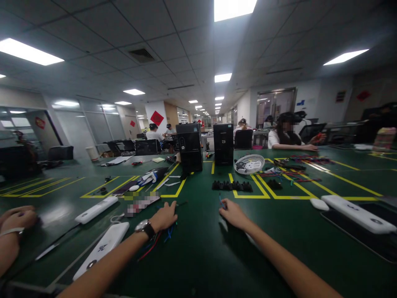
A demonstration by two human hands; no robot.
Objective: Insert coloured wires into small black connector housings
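My right hand (233, 212) is closed in a pinch, above the green table, on a thin blue wire (221, 200) whose end points up from the fingertips. My left hand (165, 217) wears a watch (144, 227) at the wrist, and its fingers curl down over a loose bundle of wires. Red and blue wires (169, 234) come out beneath the palm, and a dark thin end shows past the fingertips. The fingers partly hide how the bundle is gripped. Beyond my right hand stands a row of black connector-like pieces (232, 186).
White numbered bars (102, 250) lie left, another white bar (358, 213) right. Further back are a white basket (249, 164), tangled wires (305, 161) and two black computer cases (189, 147). Another person's hands (18, 219) rest at far left; a co-worker (285, 134) sits across.
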